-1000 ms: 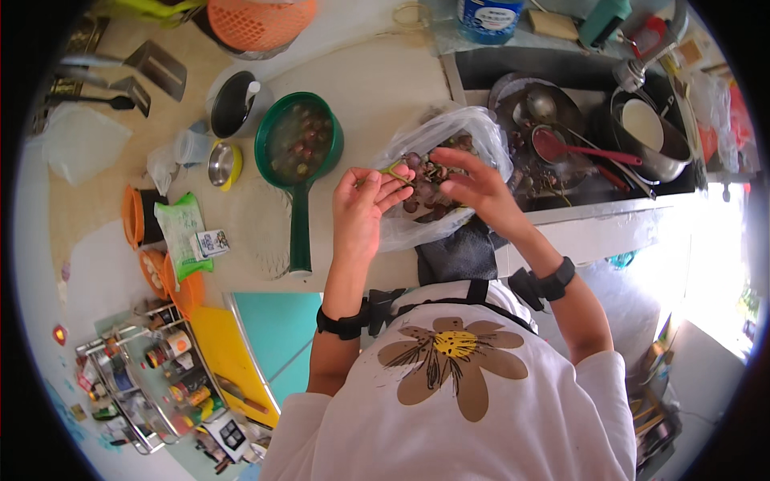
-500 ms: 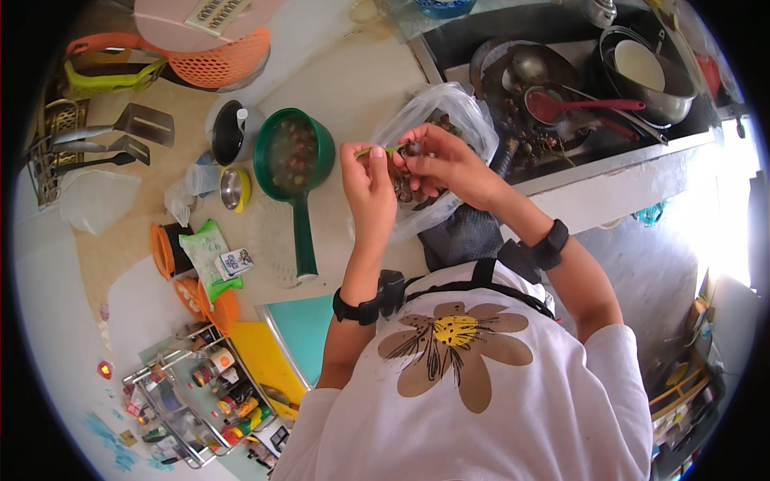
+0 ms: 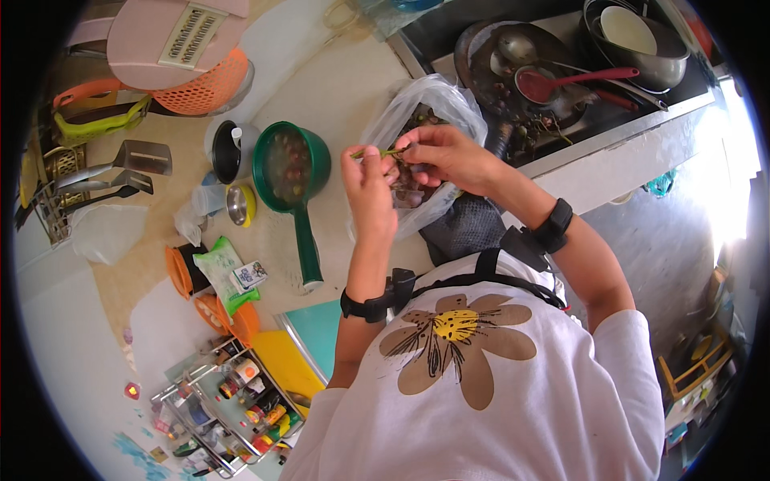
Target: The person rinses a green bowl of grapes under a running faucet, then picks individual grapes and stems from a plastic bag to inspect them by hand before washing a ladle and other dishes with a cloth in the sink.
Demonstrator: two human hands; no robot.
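Observation:
My left hand (image 3: 370,188) is closed, pinching a thin green grape stem (image 3: 387,152) between thumb and fingers. My right hand (image 3: 453,158) meets it from the other side, its fingertips closed on the stem's dark far end; whether a grape sits between them is hidden. Both hands are above an opened clear plastic bag (image 3: 472,120) with dark reddish grapes (image 3: 423,116) inside. Left of the bag stands a green dipper (image 3: 305,244), its handle toward me, with loose red and greenish grapes in cloudy water.
On the right, a sink (image 3: 439,68) contains a dark wok (image 3: 473,60), a red ladle (image 3: 589,76) and metal bowls. A yellow-rimmed metal cup (image 3: 238,204), a green packet (image 3: 224,268) and an orange colander (image 3: 204,88) stand left. Below left is a bottle rack (image 3: 212,401).
My right fingertips have drawn in closer to the stem, and the dark grape seen at them before is no longer distinct. The whole view has shifted slightly.

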